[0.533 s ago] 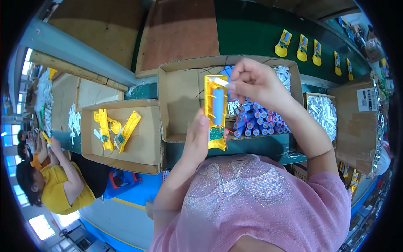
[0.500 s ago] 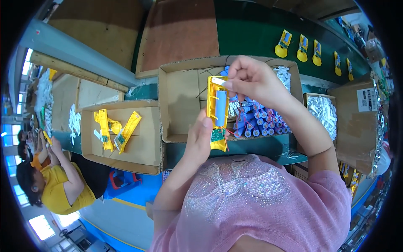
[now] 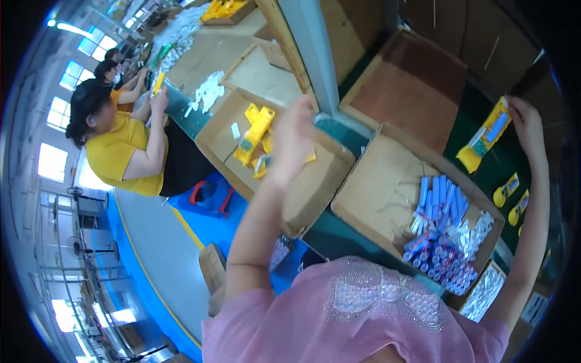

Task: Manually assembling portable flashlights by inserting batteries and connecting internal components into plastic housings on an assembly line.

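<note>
My right hand (image 3: 526,124) pinches the top end of a yellow plastic housing (image 3: 467,158) over the green surface at the far right. A blue cylindrical battery (image 3: 497,127) and a small green circuit board (image 3: 480,147) lie inside this housing. My left hand (image 3: 295,136) is over the right part of the left cardboard box (image 3: 308,196), its fingers smeared by motion. Just left of that hand, several yellow housings (image 3: 257,133) lie in the box, some with green boards. Whether the left hand touches any of them is hidden.
Another cardboard box (image 3: 363,193) holds blue batteries (image 3: 439,257) and white strips. More filled yellow housings (image 3: 507,189) lie along the green surface (image 3: 460,130). A grey post (image 3: 321,54) rises behind the boxes. At left, a person in a yellow shirt (image 3: 124,148) works at the bench.
The view has swung left. My hands have parted: the right carried the yellow housing away to the far right, while the left let go of it and moved over the left box.
</note>
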### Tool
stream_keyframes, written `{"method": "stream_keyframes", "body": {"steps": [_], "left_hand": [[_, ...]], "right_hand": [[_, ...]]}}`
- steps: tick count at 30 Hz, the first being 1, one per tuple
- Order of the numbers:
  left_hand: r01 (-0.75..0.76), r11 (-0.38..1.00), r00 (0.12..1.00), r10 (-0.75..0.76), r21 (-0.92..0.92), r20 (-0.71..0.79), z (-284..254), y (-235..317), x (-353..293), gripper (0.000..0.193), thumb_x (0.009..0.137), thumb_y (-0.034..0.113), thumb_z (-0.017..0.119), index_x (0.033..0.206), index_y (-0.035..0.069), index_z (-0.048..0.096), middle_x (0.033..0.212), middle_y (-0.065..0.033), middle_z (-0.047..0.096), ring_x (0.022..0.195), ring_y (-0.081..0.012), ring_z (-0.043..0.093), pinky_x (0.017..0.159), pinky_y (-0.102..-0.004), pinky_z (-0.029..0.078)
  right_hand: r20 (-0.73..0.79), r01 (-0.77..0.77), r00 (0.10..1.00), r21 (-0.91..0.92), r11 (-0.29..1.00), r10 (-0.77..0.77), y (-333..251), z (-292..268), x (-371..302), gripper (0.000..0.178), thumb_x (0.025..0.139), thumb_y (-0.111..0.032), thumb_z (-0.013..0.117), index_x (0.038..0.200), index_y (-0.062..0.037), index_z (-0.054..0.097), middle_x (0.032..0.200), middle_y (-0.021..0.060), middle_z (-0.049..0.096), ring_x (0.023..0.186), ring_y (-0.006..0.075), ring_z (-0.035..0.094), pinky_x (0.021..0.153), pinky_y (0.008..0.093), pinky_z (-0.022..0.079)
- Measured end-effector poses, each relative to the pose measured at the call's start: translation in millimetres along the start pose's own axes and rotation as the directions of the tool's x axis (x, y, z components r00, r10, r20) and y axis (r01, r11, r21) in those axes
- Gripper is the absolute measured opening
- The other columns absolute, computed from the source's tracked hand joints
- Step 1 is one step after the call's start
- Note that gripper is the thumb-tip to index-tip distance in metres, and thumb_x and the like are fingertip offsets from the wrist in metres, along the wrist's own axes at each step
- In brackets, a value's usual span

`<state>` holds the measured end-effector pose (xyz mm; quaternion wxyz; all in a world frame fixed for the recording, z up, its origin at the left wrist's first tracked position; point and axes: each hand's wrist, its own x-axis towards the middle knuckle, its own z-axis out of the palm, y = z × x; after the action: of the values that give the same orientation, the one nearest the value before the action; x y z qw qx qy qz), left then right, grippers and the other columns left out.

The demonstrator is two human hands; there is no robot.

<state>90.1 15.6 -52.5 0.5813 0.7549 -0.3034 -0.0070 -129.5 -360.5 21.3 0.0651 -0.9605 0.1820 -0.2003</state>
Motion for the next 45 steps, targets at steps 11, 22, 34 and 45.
{"method": "stream_keyframes", "body": {"steps": [11,22,34,45], "left_hand": [[0.115,0.401,0.928,-0.37,0.909,0.045,-117.0,-112.6,-7.3,0.067,0.057,0.033,0.066,0.115,0.009,0.042,0.109,-0.0123,0.049,0.106,-0.0269,0.042,0.096,-0.0473,0.02],[0.095,0.919,0.952,0.028,-0.382,0.306,-47.3,59.5,-32.6,0.057,0.064,0.018,0.072,0.112,0.006,0.043,0.106,-0.0079,0.046,0.098,-0.0199,0.048,0.081,-0.0296,0.04],[-0.532,0.821,0.845,0.501,0.208,0.186,3.8,61.4,-52.6,0.045,0.07,0.014,0.06,0.108,0.002,0.04,0.088,-0.0143,0.05,0.079,-0.0312,0.05,0.066,-0.0367,0.042],[-0.561,0.819,0.811,0.515,0.121,0.276,-0.9,60.8,-67.6,0.058,0.074,0.025,0.056,0.118,-0.002,0.029,0.095,-0.0176,0.044,0.08,-0.0326,0.049,0.066,-0.038,0.042]], "right_hand": [[0.246,-0.622,0.694,-0.269,0.735,0.677,147.8,134.3,-87.4,0.022,0.077,-0.012,0.048,0.096,-0.0085,0.058,0.098,0.0155,0.054,0.092,0.0314,0.052,0.079,0.037,0.042],[0.029,0.161,0.952,0.799,0.579,-0.305,-177.0,54.5,-39.2,0.063,0.069,-0.036,0.06,0.118,-0.0026,0.04,0.121,0.0117,0.04,0.117,0.0248,0.033,0.096,0.0339,0.024],[0.507,-0.496,0.836,0.862,0.104,-0.21,-214.2,68.5,-119.5,0.024,0.075,0.001,0.056,0.096,-0.0011,0.047,0.084,0.004,0.052,0.075,0.0087,0.052,0.068,0.0219,0.043],[0.691,-0.696,0.606,0.701,0.156,-0.395,-204.5,76.8,-127.5,0.012,0.077,0.0,0.055,0.089,-0.0014,0.054,0.088,0.0011,0.056,0.081,0.0054,0.049,0.071,0.0196,0.039]]}}
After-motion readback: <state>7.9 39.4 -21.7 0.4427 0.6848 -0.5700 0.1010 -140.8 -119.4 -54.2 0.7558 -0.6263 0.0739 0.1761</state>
